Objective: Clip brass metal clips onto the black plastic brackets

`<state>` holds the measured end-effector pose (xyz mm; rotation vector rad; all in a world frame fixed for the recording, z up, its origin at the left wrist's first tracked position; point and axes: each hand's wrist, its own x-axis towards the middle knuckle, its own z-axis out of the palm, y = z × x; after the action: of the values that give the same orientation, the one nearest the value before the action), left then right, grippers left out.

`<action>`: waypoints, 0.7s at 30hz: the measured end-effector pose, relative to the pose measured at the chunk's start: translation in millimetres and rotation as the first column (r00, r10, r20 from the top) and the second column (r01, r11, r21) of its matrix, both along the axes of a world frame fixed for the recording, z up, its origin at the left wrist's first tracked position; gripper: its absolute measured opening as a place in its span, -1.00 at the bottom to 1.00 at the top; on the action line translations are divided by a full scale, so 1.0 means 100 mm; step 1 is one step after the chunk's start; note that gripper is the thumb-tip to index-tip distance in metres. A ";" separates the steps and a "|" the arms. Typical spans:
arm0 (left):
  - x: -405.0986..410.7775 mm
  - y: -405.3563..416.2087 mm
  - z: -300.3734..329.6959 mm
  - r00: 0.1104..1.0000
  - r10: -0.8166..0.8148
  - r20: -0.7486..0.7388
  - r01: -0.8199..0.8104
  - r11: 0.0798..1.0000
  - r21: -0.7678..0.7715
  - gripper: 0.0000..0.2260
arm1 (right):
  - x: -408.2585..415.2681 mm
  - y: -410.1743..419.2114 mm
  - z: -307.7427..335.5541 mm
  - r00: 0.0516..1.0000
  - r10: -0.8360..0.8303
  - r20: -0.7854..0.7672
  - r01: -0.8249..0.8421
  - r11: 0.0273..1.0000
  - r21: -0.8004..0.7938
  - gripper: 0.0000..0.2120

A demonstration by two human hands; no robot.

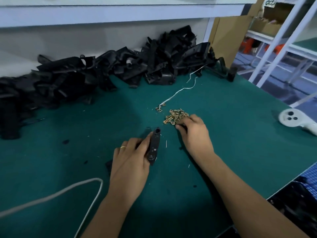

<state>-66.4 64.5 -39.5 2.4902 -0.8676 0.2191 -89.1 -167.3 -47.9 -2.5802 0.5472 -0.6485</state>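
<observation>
My left hand (130, 160) grips a long black plastic bracket (153, 146) that lies slanted on the green mat, its far end pointing away from me. A small heap of brass clips (175, 115) sits just beyond it to the right. My right hand (193, 133) rests at the near edge of that heap with its fingertips curled down among the clips; whether a clip is pinched between them is hidden. A few stray clips (159, 108) lie to the left of the heap.
A big pile of black brackets (103, 71) runs along the back of the green mat (68, 160). A white string (178, 91) trails from it toward the clips. A white cable (68, 189) loops at front left. A white controller (291, 118) lies at the right edge.
</observation>
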 end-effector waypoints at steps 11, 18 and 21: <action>-0.02 0.02 -0.03 0.998 -0.058 -0.039 0.056 0.997 -0.050 -0.41 | -0.60 0.27 0.02 0.989 0.099 0.108 -0.128 0.941 0.312 -0.88; -0.10 -0.06 -0.02 0.990 -0.137 -0.006 0.137 0.990 -0.032 -0.40 | -0.98 0.63 0.02 0.952 0.117 0.283 -0.294 0.613 0.733 -0.82; -0.12 -0.07 -0.04 0.986 -0.164 0.021 0.164 0.986 -0.008 -0.40 | -0.98 0.60 -0.01 0.940 0.101 0.325 -0.326 0.546 0.772 -0.84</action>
<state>-78.3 57.5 -43.2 2.3960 -1.0713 0.1921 -187.0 -107.7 -48.5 -1.5970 0.3148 -0.4516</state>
